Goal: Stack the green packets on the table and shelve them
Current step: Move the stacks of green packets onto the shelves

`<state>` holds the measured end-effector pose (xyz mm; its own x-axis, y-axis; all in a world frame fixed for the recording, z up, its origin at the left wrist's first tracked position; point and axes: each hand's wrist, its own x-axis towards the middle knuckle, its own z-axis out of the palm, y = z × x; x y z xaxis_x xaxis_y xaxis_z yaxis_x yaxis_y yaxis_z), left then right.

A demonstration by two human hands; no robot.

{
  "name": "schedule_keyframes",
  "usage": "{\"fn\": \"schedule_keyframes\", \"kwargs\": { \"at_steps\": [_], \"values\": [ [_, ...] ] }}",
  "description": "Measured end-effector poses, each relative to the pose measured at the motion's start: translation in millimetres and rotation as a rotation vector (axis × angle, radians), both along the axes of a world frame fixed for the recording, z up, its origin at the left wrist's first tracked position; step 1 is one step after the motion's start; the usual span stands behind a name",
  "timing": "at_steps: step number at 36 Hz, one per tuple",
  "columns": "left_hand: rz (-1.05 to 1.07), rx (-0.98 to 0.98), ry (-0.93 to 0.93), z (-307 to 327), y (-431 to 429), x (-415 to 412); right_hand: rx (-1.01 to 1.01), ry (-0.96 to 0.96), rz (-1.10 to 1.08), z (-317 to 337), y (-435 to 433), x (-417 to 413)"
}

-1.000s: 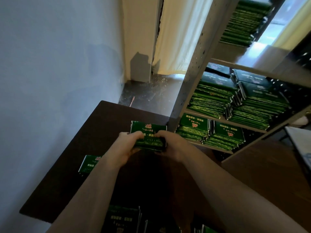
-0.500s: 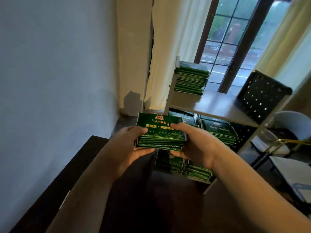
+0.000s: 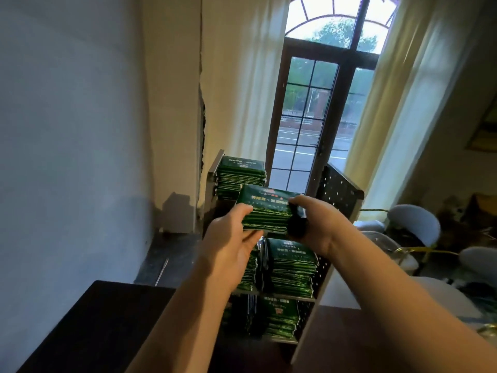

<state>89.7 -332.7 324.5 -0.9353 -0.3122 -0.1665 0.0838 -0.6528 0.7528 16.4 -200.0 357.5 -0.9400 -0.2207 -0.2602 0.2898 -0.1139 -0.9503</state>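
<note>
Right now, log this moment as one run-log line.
left hand: grips packet stack | right hand: grips packet stack | stack: held before shelf unit | status: not yet shelved

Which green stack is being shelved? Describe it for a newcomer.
Below the window stands a metal shelf of green stacks. The held stack hangs before its top level. Unlike them, it rests on no board: the left hand and right hand grip its ends.

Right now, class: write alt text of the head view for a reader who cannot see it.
The left hand and right hand hold a stack of green packets before a shelf stocked with other packets. Behind it stand a window and curtains; a dark table lies below.
</note>
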Motion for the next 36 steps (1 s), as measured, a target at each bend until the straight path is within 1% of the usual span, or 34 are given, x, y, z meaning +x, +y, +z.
{"fn": "schedule_keyframes", "kwargs": {
  "at_steps": [4, 6, 7, 9, 10, 15, 20, 29, 31, 36],
  "values": [
    [0.072, 0.092, -0.027, 2, 2, -10, 0.108, 0.02, -0.017, 0, -12, -14],
    [0.053, 0.267, -0.064, 4, -3, -20, 0.136, 0.043, -0.032, -1, -19, -20],
    [0.065, 0.259, -0.069, 4, -4, -23, 0.149, 0.054, -0.04, -2, -22, -21],
    [0.094, 0.147, -0.101, 7, -5, -22, 0.175, 0.061, -0.045, -2, -28, -24],
    [0.089, 0.131, -0.108, 7, -6, -21, 0.196, 0.058, -0.044, -2, -31, -24],
    [0.112, 0.085, -0.149, 5, -11, -30, 0.265, 0.075, -0.047, -3, -43, -26],
    [0.146, 0.048, -0.153, 5, -15, -31, 0.328, 0.074, -0.008, -9, -56, -30],
    [0.17, -0.016, -0.121, 6, -11, -26, 0.54, 0.156, -0.008, -15, -75, -41],
    [0.167, -0.005, -0.111, 5, -10, -26, 0.548, 0.153, -0.004, -19, -76, -47],
    [0.186, -0.04, -0.103, 7, -10, -22, 0.483, 0.118, -0.01, -14, -76, -42]
  ]
}}
